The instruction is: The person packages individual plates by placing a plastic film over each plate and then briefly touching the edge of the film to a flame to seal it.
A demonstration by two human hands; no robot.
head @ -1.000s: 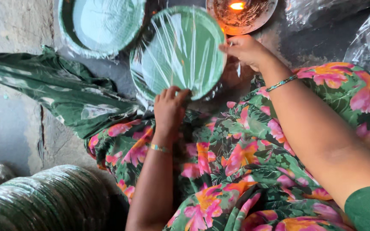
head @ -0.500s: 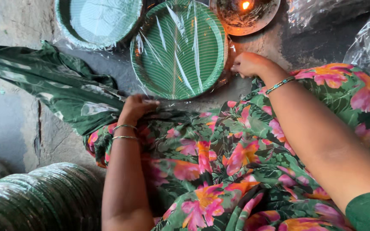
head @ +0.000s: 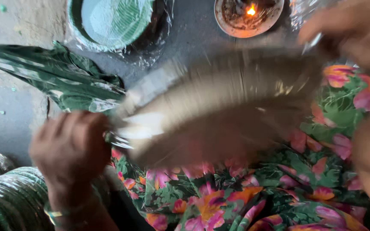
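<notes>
We see a grey concrete floor [head: 9, 115] bearing a wrapped green plate stack [head: 112, 21], a burning clay lamp [head: 249, 15] and green cloth [head: 56, 79].

A round stack of plates [head: 223, 107] wrapped in clear plastic, heavily blurred, lies tilted above a flowered lap, held at both edges by two hands.

Green plates [head: 116, 21], pink-flowered green cloth [head: 245, 201]
</notes>
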